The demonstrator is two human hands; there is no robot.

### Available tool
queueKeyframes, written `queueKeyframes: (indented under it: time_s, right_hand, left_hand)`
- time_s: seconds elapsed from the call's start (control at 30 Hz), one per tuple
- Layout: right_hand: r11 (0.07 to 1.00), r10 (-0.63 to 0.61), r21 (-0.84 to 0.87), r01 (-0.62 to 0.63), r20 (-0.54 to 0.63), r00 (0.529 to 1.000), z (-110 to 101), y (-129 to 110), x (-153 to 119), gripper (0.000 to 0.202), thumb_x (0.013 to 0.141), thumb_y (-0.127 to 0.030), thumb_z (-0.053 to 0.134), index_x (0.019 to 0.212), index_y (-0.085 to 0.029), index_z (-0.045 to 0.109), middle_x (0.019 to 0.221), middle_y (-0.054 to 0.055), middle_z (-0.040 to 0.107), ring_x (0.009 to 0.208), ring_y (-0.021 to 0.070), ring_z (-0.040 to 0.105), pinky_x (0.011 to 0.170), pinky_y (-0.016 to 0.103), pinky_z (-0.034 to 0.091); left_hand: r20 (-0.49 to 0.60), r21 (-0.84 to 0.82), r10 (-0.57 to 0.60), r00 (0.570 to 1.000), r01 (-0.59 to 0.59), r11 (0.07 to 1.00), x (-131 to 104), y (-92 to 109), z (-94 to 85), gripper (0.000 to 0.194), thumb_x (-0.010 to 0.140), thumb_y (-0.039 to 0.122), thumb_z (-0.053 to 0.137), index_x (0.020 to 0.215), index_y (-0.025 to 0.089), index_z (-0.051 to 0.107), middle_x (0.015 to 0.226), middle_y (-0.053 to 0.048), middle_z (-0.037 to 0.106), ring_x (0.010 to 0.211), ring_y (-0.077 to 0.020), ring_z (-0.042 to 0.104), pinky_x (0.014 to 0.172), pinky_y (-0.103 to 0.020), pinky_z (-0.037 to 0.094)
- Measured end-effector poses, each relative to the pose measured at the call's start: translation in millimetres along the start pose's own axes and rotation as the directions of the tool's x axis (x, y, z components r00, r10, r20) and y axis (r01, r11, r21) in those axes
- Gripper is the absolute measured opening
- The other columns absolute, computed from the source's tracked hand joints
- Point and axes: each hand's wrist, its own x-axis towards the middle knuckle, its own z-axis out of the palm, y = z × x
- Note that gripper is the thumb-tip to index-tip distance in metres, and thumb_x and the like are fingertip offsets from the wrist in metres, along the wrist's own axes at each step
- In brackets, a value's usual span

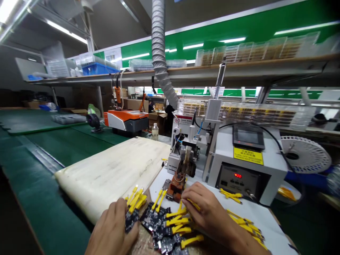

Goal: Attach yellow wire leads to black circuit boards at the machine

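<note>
My left hand (114,226) is closed around a small stack of black circuit boards (130,220), with yellow flex strips (138,201) sticking up from them. At the foot of the press machine, my right hand (205,209) pinches a yellow flex strip (194,204); its far end is partly hidden by the fingers. The fingertips are close to the copper-brown fixture (175,187) under the press head (187,164). Between both hands lies a pile of black boards (156,223) with several yellow strips (177,222) pointing right.
Loose yellow strips (245,225) lie right of my right forearm, more (231,195) before the control box (247,177). A pale padded board (114,170) covers the left side. Behind stand an orange machine (127,118), a bottle (154,132) and a white reel (305,154).
</note>
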Motion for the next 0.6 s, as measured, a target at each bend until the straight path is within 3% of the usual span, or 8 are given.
queueKeyframes:
  time_s: [0.13,0.23,0.33,0.43,0.5,0.6]
  right_hand:
    - [1.000,-0.004,0.017,0.004,0.009,1.000,0.8,-2.0,0.0,0.014,0.093,-0.007,0.050,0.090,-0.016,0.060,0.087,0.004,0.064,0.081,0.0171,0.052,0.074,0.031,0.044]
    - [1.000,-0.009,0.021,0.008,0.010,1.000,2.2,-1.9,0.0,0.014,0.093,-0.007,0.050,0.090,-0.016,0.060,0.087,0.004,0.064,0.081,0.0170,0.053,0.074,0.031,0.044]
    - [1.000,-0.010,0.021,0.010,0.013,1.000,3.6,-1.4,0.0,0.015,0.093,-0.008,0.049,0.090,-0.016,0.061,0.087,0.004,0.063,0.080,0.0172,0.053,0.073,0.031,0.044]
    - [1.000,-0.011,0.027,0.010,0.027,1.000,3.8,-1.5,0.1,0.015,0.093,-0.007,0.050,0.089,-0.016,0.061,0.088,0.004,0.064,0.081,0.0170,0.053,0.073,0.030,0.044]
    - [1.000,-0.008,0.031,0.007,0.036,0.999,3.2,-1.9,0.1,0.015,0.093,-0.007,0.049,0.089,-0.016,0.060,0.087,0.004,0.064,0.081,0.0169,0.053,0.074,0.030,0.044]
    - [0.999,0.003,0.032,-0.005,0.045,0.999,2.4,-2.5,0.1,0.016,0.093,-0.007,0.048,0.089,-0.016,0.060,0.086,0.004,0.063,0.081,0.0174,0.052,0.073,0.031,0.043]
  left_hand:
    - [-0.065,-0.062,0.019,0.998,-0.023,0.998,16.4,-5.0,5.6,0.015,0.082,0.033,0.044,0.090,0.021,0.042,0.089,-0.008,0.061,0.084,-0.0258,0.061,0.077,-0.038,0.047]
    - [-0.111,-0.075,0.010,0.994,-0.019,0.997,19.4,-8.0,12.8,0.020,0.085,0.039,0.046,0.093,0.022,0.040,0.089,-0.007,0.062,0.083,-0.0255,0.063,0.074,-0.036,0.048]
    - [-0.225,-0.119,-0.014,0.974,-0.014,0.993,12.4,-9.6,17.3,0.028,0.086,0.046,0.046,0.098,0.022,0.038,0.094,-0.008,0.064,0.084,-0.0259,0.065,0.072,-0.036,0.049]
    - [-0.266,-0.117,-0.159,0.951,0.132,0.984,-1.3,-11.5,8.2,0.036,0.083,0.052,0.046,0.102,0.022,0.036,0.095,-0.011,0.065,0.083,-0.0279,0.067,0.072,-0.037,0.050]
    - [-0.214,-0.035,-0.289,0.933,0.288,0.957,-11.3,-13.4,-5.4,0.042,0.081,0.057,0.045,0.103,0.022,0.036,0.089,-0.011,0.066,0.084,-0.0326,0.068,0.070,-0.039,0.049]
    - [-0.096,0.111,-0.378,0.921,0.388,0.915,-21.1,-13.0,-25.8,0.039,0.087,0.060,0.034,0.099,0.022,0.033,0.086,-0.011,0.066,0.083,-0.0373,0.068,0.066,-0.041,0.048]
